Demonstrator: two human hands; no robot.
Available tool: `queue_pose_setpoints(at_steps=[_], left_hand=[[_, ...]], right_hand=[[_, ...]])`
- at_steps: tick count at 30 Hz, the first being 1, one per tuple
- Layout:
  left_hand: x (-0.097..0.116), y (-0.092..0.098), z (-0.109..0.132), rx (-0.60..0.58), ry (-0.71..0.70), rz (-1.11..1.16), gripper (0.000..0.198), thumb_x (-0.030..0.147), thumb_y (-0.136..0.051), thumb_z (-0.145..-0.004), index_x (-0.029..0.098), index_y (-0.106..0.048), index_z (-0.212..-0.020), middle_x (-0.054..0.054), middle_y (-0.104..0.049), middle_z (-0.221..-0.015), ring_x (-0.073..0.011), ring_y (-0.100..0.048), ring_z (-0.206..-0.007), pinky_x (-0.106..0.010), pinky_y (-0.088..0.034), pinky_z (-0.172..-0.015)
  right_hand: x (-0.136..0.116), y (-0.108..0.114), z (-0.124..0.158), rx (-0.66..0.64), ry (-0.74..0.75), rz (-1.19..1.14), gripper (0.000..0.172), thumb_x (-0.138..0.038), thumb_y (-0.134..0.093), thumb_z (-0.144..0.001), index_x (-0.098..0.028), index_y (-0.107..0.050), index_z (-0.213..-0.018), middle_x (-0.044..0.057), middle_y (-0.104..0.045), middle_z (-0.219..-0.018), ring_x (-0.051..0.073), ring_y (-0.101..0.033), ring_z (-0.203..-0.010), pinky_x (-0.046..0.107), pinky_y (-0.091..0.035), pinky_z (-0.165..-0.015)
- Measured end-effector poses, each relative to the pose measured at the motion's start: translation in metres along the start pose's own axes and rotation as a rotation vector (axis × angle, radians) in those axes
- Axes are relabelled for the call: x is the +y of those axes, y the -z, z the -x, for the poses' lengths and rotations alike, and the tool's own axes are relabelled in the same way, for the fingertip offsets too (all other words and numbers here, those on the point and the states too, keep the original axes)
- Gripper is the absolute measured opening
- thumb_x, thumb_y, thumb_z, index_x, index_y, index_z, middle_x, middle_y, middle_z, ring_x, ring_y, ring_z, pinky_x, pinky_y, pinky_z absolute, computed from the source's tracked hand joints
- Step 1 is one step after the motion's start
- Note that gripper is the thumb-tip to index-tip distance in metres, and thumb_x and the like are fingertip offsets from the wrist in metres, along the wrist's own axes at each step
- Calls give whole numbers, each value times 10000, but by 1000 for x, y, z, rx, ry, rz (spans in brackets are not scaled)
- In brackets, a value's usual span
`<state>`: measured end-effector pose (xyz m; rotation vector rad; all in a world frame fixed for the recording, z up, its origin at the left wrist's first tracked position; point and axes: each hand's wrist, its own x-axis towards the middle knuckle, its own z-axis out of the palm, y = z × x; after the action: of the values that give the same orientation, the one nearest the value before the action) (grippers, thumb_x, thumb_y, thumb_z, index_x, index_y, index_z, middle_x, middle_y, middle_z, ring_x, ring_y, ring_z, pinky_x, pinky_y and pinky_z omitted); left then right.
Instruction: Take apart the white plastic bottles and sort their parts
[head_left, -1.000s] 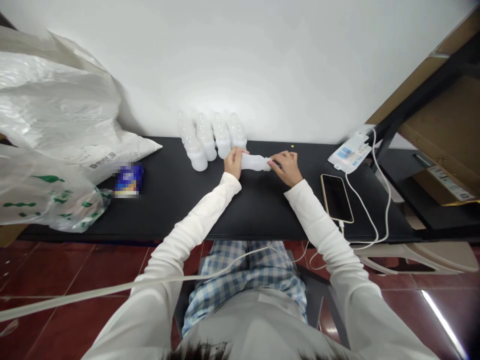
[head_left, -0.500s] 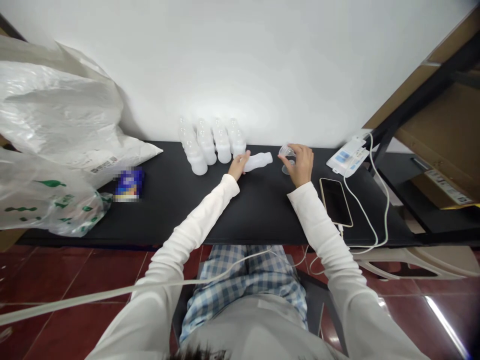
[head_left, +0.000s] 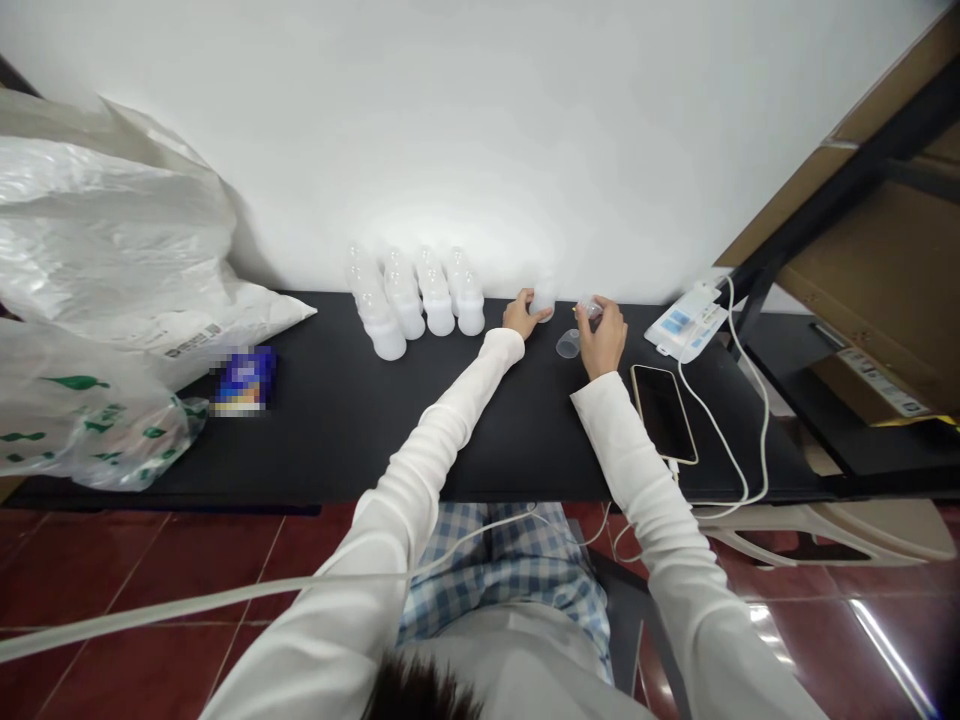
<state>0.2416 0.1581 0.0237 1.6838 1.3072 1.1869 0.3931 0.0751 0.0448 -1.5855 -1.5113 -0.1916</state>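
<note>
My left hand (head_left: 520,314) is closed round the lower side of a translucent white bottle (head_left: 544,298), which stands upright close to the wall. To its right, my right hand (head_left: 604,338) grips a small clear plastic piece (head_left: 588,308) between thumb and fingers; its exact shape is partly covered. A clear round cap (head_left: 568,344) lies on the black table just left of that hand. Left of both hands stand several white bottle-like pieces with clear domed tops (head_left: 385,335), lined up in rows running back to the wall.
A phone (head_left: 664,412) on a charging cable (head_left: 711,420) and a white-blue packet (head_left: 686,320) lie to the right. Large plastic bags (head_left: 112,250) and a blue pack (head_left: 246,380) occupy the left. A cardboard box (head_left: 870,290) sits on the right-hand shelf.
My left hand has moved right and tipped the lying bottle upright. The right hand holds the clear piece a little farther from the cap on the table. The view has shifted slightly.
</note>
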Motion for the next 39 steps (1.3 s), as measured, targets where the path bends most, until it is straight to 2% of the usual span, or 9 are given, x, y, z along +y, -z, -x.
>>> queue_pose_setpoints(at_steps=[5,9,13,15,20,25,29,35,39], left_hand=[[1,2,0,31,8,-100,560,228,-771,-773,118,-552,-1276,-220,-559,-1406,-333,-465,-1370,-460,-330,-1147],[2,21,34,114,-110,-15,392,277,-655,-872,149,-568,-1232,-190,-573,-1367,-284,-502,-1325,-444,-345,-1152],[-3,43,81,-146,22,403,481,524,-485,-950,177,-554,-1277,-136,-663,-1198,-214,-680,-990,-383,-570,-855],[-5,53,96,-233,112,555,540,568,-557,-902,187,-557,-1284,-116,-688,-1158,-198,-694,-926,-349,-593,-761],[-4,70,102,-195,195,708,478,538,-720,-800,173,-648,-1100,-84,-735,-1017,-180,-713,-903,-308,-591,-765],[4,72,100,-216,269,697,423,540,-740,-779,164,-617,-926,-12,-700,-719,-107,-655,-592,-243,-542,-599],[10,71,103,-172,243,558,429,569,-717,-788,176,-551,-746,41,-586,-514,-64,-519,-415,-183,-379,-416],[10,72,97,-158,381,490,516,644,-591,-853,183,-510,-636,42,-463,-397,-53,-384,-320,-196,-229,-353],[2,79,89,-28,521,524,472,604,-537,-894,193,-482,-671,45,-445,-423,-63,-385,-349,-207,-243,-371]], right_hand=[[0,-3,1,-33,74,-188,552,-606,-426,-947,-172,-498,-1281,138,-617,-1136,231,-611,-933,432,-494,-922],[-15,-2,8,-68,142,-215,585,-609,-527,-900,-176,-482,-1290,128,-615,-1099,225,-600,-892,440,-503,-914],[-36,-6,23,-290,272,-287,472,-608,-546,-890,-191,-569,-1110,111,-642,-1019,223,-592,-869,415,-510,-859],[-44,-10,31,-407,314,-375,474,-622,-536,-891,-190,-566,-1082,102,-640,-1001,217,-592,-876,392,-520,-821],[-52,-11,41,-536,316,-549,482,-627,-493,-911,-205,-505,-1146,68,-604,-965,173,-570,-785,354,-527,-734],[-56,-9,43,-539,236,-629,379,-591,-505,-903,-238,-460,-1033,5,-581,-804,146,-548,-665,317,-498,-644],[-57,-14,45,-545,209,-609,272,-489,-533,-879,-246,-465,-981,-12,-593,-775,132,-537,-641,292,-483,-620],[-48,-14,38,-485,391,-392,171,-264,-489,-844,-225,-557,-996,30,-651,-854,160,-573,-714,316,-508,-710],[-35,-2,24,-362,420,-189,245,-223,-509,-834,-197,-582,-1066,81,-659,-947,211,-602,-845,348,-506,-791]])
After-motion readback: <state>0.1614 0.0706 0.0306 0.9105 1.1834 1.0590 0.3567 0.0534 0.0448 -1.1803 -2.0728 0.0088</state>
